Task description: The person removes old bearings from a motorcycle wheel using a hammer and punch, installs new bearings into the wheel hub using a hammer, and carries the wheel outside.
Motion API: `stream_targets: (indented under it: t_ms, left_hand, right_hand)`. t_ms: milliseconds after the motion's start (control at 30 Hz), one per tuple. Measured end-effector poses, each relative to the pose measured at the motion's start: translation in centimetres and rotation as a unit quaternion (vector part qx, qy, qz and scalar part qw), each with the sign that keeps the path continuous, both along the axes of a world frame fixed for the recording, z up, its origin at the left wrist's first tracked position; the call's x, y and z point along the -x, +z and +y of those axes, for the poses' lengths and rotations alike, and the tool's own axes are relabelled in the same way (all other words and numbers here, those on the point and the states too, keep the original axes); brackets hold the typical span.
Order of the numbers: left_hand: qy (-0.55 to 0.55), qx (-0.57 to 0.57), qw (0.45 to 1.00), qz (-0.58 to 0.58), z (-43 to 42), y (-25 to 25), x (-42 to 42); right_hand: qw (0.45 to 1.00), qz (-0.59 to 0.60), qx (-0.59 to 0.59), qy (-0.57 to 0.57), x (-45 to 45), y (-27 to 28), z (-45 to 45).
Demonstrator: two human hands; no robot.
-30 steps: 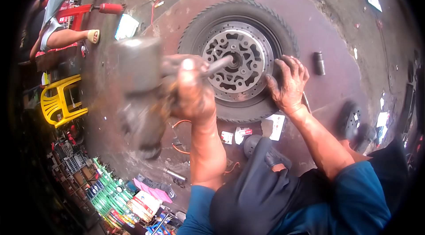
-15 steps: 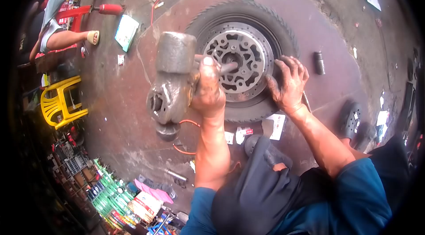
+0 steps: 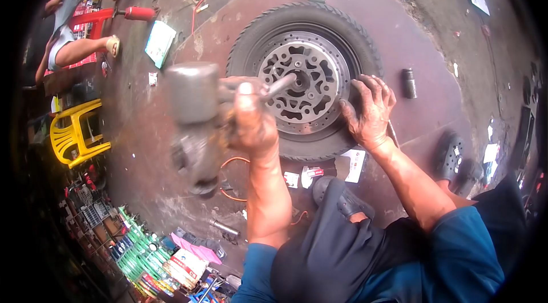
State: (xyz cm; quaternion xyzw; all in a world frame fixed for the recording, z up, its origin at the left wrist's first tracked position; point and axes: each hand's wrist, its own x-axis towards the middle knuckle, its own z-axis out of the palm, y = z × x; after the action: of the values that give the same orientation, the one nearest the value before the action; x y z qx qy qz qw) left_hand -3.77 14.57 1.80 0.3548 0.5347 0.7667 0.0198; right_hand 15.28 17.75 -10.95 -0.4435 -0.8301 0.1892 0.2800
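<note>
A motorcycle wheel lies flat on the floor, its tyre (image 3: 245, 37) around a slotted brake disc (image 3: 311, 112) that faces up. My left hand (image 3: 251, 123) is closed around a heavy hammer (image 3: 194, 95), whose large metal head is blurred and close to the camera. From the fist a metal rod (image 3: 281, 84) points toward the hub; whether it is the hammer's handle or touches the hub, I cannot tell. On the wheel's right side rests my right hand (image 3: 371, 112), fingers apart over the tyre and rim, holding nothing visible.
A dark metal cylinder (image 3: 410, 83) stands right of the wheel. Below are paper scraps (image 3: 354, 165), an orange cord (image 3: 231, 194) and a metal tube (image 3: 225, 227). At left are a yellow plastic chair (image 3: 77, 132), a box (image 3: 160, 43) and another person's leg (image 3: 85, 52).
The hammer and my left hand have moved left and slightly down, and the hammer head is now more blurred. My right hand stays on the wheel.
</note>
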Motion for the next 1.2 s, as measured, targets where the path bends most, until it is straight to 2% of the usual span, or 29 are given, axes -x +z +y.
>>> stream_targets:
  t_ms: [33,133,200,333,400,433,467,533,567,600,667,700,733,800,867,933,1000,1033,1133,1200]
  left_hand:
    - [0.02,0.022,1.0,-0.009,0.3,0.0,-0.7]
    - [0.088,0.108,0.982,0.129,-0.5,-1.2,0.5]
    - [0.051,0.05,0.994,0.077,-0.9,-1.2,0.4]
    - [0.067,0.099,0.989,0.091,-1.0,-0.7,0.3]
    - [0.065,0.041,0.997,-0.002,-1.5,0.8,1.3]
    - [0.13,0.017,0.99,0.056,-2.0,1.9,2.0]
    - [0.125,-0.001,0.992,-0.028,-3.6,3.8,2.4]
    - [0.167,0.008,0.98,-0.106,-7.3,6.6,2.8]
    - [0.231,0.075,0.97,-0.025,-8.6,7.9,2.4]
    - [0.263,0.137,0.955,-0.008,-11.8,7.2,3.4]
    - [0.322,0.248,0.911,-0.066,-15.3,5.8,2.6]
    - [0.317,0.266,0.907,-0.079,-17.0,3.9,2.4]
    - [0.31,0.283,0.903,-0.093,-19.1,0.9,2.2]
    - [0.331,0.391,0.854,-0.086,-26.2,-7.7,2.7]
    - [0.324,0.557,0.763,-0.061,-29.2,-10.5,0.9]
    - [0.346,0.693,0.62,-0.122,-29.0,-10.0,-1.1]
    - [0.37,0.717,0.58,-0.112,-30.5,-12.1,-2.1]
    - [0.379,0.73,0.559,-0.104,-31.2,-12.9,-2.4]
    - [0.365,0.741,0.553,-0.109,-33.1,-14.8,-3.1]
    - [0.355,0.741,0.559,0.106,-35.2,-16.4,-4.0]
  right_hand:
    - [1.0,0.002,0.003,0.002,0.2,0.1,0.1]
    - [1.0,0.003,0.01,0.007,0.0,0.3,0.0]
    - [1.0,-0.001,0.001,0.0,-0.1,0.1,0.2]
    - [1.0,-0.009,-0.006,0.008,0.0,0.1,-0.1]
    - [1.0,0.022,0.012,0.016,-0.3,0.4,-0.4]
    - [0.999,0.038,0.017,0.018,-0.4,0.5,0.0]
    - [0.996,0.04,0.016,0.08,-1.1,1.3,-0.5]
    - [0.945,0.027,0.031,0.324,-2.5,2.4,-2.0]
    - [0.922,-0.021,0.018,0.387,-2.6,2.5,-3.1]
    - [0.892,-0.069,0.002,0.447,-2.3,2.4,-4.2]
    - [0.883,-0.106,0.001,0.457,-1.8,2.3,-4.6]
    - [0.877,-0.128,-0.001,0.463,-1.5,2.1,-4.2]
    - [0.871,-0.152,-0.004,0.467,-1.4,2.0,-3.8]
    - [0.866,-0.185,0.016,0.464,-0.7,2.1,-3.4]
    - [0.863,-0.195,-0.014,0.465,-0.1,1.3,-3.0]
    - [0.859,-0.22,-0.036,0.461,0.3,1.1,-3.3]
    - [0.845,-0.255,-0.063,0.466,0.6,1.2,-3.5]
    - [0.83,-0.296,-0.035,0.471,0.8,1.5,-3.8]
    - [0.784,-0.39,0.038,0.481,1.4,2.1,-3.9]
    - [0.808,-0.324,0.03,0.491,1.0,2.0,-3.1]
